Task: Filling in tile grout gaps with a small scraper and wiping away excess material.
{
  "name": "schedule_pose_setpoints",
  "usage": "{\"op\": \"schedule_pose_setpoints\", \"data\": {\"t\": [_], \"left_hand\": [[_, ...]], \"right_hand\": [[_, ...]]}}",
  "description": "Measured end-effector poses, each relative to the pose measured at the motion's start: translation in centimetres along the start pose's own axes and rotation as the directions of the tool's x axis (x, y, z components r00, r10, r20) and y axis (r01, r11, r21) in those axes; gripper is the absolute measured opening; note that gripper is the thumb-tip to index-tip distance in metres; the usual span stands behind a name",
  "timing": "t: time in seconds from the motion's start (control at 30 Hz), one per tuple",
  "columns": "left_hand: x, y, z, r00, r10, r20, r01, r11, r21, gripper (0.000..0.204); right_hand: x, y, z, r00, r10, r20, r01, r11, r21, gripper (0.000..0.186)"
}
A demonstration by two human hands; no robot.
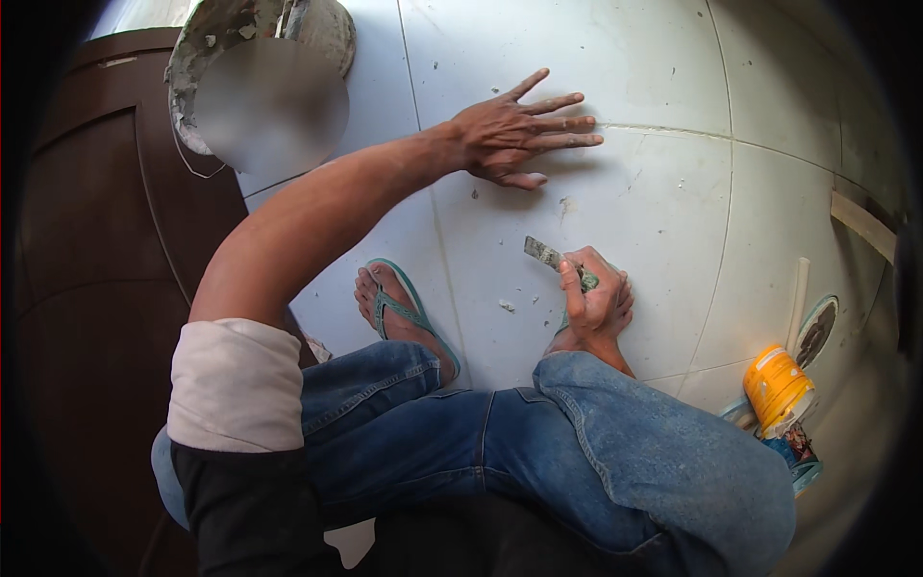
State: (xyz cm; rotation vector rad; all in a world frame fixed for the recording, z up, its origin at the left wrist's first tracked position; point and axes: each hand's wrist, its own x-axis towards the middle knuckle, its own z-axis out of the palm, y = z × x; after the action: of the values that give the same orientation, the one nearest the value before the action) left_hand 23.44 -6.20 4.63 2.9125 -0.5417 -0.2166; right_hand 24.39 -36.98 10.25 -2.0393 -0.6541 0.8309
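Note:
My left hand [510, 135] is stretched out palm down over the white tiled floor [654, 202], its fingers spread wide beside a joint between tiles. Whether the palm presses on the tile or hovers just above it, I cannot tell. My right hand [598, 306] is closed around the handle of a small scraper [542, 252], in front of my right foot. The scraper's flat blade is crusted with grey material and points up and to the left. Most of its greenish handle is hidden by my fingers. Small crumbs [507, 306] of pale debris lie on the tiles between my feet.
A crusted bucket [327, 38] stands at the far left, partly covered by a blurred patch. Beside it is a brown panelled door [91, 183]. At the right are a yellow tub [777, 389], a round-ended object [817, 329] and a wooden strip [862, 224]. My sandalled feet [404, 308] flank the debris.

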Motion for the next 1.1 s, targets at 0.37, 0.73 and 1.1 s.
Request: {"op": "schedule_pose_setpoints", "data": {"t": [0.37, 0.73, 1.1], "left_hand": [[-6.1, -0.7, -1.1, 0.990, -0.091, 0.110, 0.099, 0.993, -0.068, 0.086], [-17.6, -1.2, -4.1, 0.930, -0.218, 0.296, 0.222, 0.975, 0.021, 0.091], [-1.9, 0.3, -2.4, 0.999, -0.022, 0.026, 0.025, 0.990, -0.137, 0.092]], "right_hand": [[0.0, 1.5, 0.2, 0.999, -0.030, -0.021, 0.032, 0.997, 0.068, 0.018], [-0.2, 1.6, -0.1, 1.000, -0.007, -0.024, 0.008, 0.999, 0.049, 0.019], [0.1, 0.6, -0.2, 0.998, -0.034, -0.047, 0.037, 0.997, 0.063, 0.020]]}}
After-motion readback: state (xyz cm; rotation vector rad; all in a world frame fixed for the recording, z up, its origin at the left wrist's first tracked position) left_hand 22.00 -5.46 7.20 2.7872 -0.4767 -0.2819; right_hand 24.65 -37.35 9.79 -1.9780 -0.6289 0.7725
